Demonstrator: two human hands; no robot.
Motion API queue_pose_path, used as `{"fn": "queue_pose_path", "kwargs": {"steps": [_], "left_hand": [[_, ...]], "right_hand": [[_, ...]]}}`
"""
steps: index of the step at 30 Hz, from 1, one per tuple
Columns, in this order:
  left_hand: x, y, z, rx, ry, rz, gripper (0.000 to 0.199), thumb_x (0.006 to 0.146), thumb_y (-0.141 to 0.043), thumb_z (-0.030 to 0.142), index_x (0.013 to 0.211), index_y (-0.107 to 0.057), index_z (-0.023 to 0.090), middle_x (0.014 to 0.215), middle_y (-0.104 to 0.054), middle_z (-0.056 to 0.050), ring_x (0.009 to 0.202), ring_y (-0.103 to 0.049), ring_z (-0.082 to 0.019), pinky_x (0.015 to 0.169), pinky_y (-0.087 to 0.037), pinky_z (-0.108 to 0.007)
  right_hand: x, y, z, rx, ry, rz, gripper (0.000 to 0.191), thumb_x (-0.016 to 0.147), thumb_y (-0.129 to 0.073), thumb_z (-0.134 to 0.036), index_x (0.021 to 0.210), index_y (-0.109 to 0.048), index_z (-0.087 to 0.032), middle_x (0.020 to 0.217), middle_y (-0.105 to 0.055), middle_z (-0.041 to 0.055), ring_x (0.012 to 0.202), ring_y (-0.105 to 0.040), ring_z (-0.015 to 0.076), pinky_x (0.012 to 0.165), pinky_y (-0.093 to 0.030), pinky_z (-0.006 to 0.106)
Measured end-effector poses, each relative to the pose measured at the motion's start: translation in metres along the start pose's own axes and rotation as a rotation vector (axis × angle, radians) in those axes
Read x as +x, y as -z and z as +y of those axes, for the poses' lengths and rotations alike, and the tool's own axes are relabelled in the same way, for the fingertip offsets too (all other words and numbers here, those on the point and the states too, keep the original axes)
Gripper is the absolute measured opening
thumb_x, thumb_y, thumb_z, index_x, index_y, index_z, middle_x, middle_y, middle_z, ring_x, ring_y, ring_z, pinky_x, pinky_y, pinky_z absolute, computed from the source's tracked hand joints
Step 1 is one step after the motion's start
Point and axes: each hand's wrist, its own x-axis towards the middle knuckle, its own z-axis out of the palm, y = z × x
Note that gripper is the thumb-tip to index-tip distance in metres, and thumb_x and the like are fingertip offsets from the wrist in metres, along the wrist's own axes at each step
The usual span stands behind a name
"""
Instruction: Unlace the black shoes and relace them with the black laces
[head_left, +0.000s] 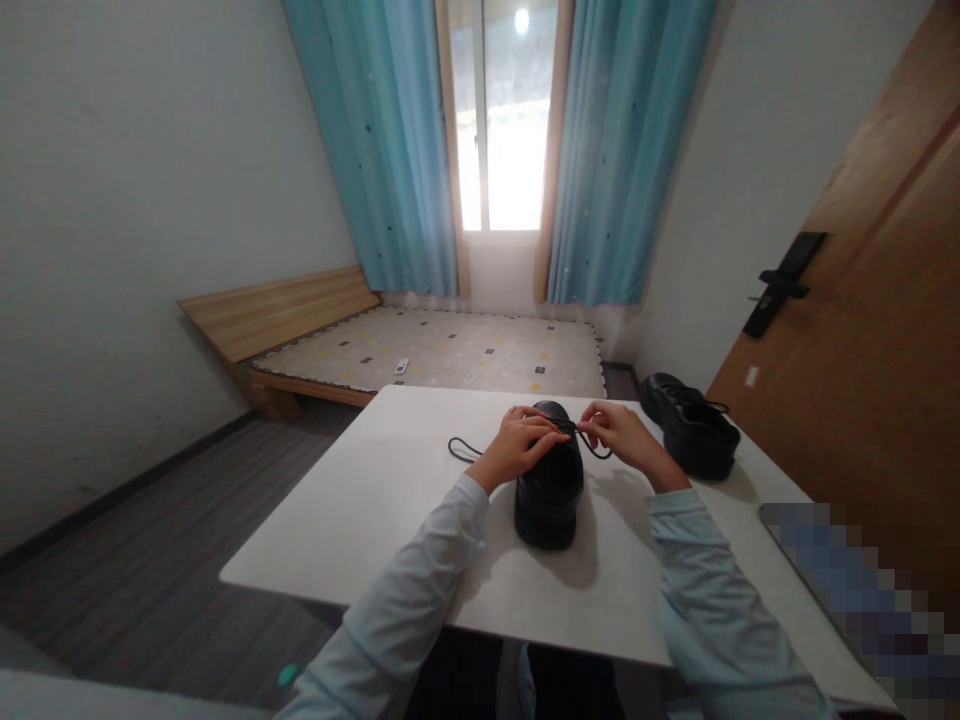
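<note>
- We judge the lacing to be partly worked: the shoelace [451, 447] crosses the top of the black lace-up shoe [550, 515], one loop slack to the left, another to the right.
- We see no finished bow or knot; the fingers may hide one, so how much tying is left we cannot tell.
- The shoe stands on its sole, right of the middle of the white table [337, 500], toe near the far edge, heel well short of the near edge.
- Our left hand [517, 442] lies over the shoe's top, fingers close together; whether they pinch the lace we cannot tell.
- Our right hand [611, 430] has thumb and forefinger narrowed on the lace, just beside the shoe.
- The second black shoe [697, 435] sits by the far right corner, a lace over its top; tied or not, we cannot tell.
- We have the widest room towards the left edge; rightward, that second shoe and a pixelated flat object [832, 570] along the right edge narrow it.
</note>
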Motion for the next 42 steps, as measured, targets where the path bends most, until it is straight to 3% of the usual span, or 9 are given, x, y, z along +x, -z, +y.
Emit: {"fn": "queue_pose_path", "kwargs": {"steps": [17, 25, 32, 36, 42], "left_hand": [[0.0, -0.001, -0.002, 0.021, -0.007, 0.0, 0.029, 0.09, -0.045, 0.033, 0.1, -0.071, 0.027, 0.101, -0.07, -0.002, 0.108, -0.05, -0.022, 0.103, -0.028, -0.041], [0.0, -0.001, -0.001, 0.043, -0.03, 0.014, 0.029, 0.09, -0.045, 0.032, 0.099, -0.071, 0.024, 0.1, -0.07, -0.003, 0.107, -0.051, -0.021, 0.101, -0.032, -0.039], [0.001, -0.003, -0.001, 0.017, -0.071, 0.051, 0.029, 0.091, -0.044, 0.03, 0.104, -0.069, 0.022, 0.098, -0.07, -0.004, 0.1, -0.055, -0.018, 0.098, -0.037, -0.037], [0.001, -0.005, -0.002, -0.004, 0.002, 0.152, 0.029, 0.089, -0.048, 0.028, 0.112, -0.064, 0.022, 0.103, -0.068, -0.004, 0.101, -0.054, -0.019, 0.093, -0.041, -0.034], [0.003, -0.008, -0.005, 0.078, 0.037, 0.211, 0.021, 0.087, -0.053, 0.03, 0.091, -0.072, 0.021, 0.093, -0.066, -0.005, 0.096, -0.053, -0.02, 0.094, -0.039, -0.037]], "right_hand": [[-0.003, 0.001, 0.0, 0.034, 0.018, -0.091, 0.019, 0.076, -0.058, -0.038, 0.075, -0.053, -0.02, 0.047, -0.058, -0.0024, 0.045, -0.051, 0.013, 0.047, -0.035, 0.023], [-0.003, -0.001, 0.001, 0.106, 0.029, -0.137, 0.019, 0.077, -0.058, -0.034, 0.086, -0.049, -0.02, 0.048, -0.057, -0.0051, 0.044, -0.05, 0.0124, 0.046, -0.036, 0.022], [-0.002, -0.003, 0.002, 0.136, 0.01, -0.154, 0.024, 0.076, -0.057, -0.04, 0.085, -0.047, -0.02, 0.047, -0.054, -0.0055, 0.043, -0.048, 0.0119, 0.045, -0.034, 0.022], [-0.001, -0.007, 0.0, 0.136, -0.024, -0.136, 0.024, 0.078, -0.053, -0.042, 0.085, -0.047, -0.02, 0.046, -0.049, -0.0068, 0.042, -0.044, 0.0112, 0.044, -0.031, 0.022], [-0.002, -0.011, -0.008, 0.109, -0.04, -0.112, 0.021, 0.081, -0.048, -0.04, 0.089, -0.045, -0.021, 0.045, -0.043, -0.009, 0.042, -0.041, 0.0109, 0.044, -0.028, 0.021]]}}
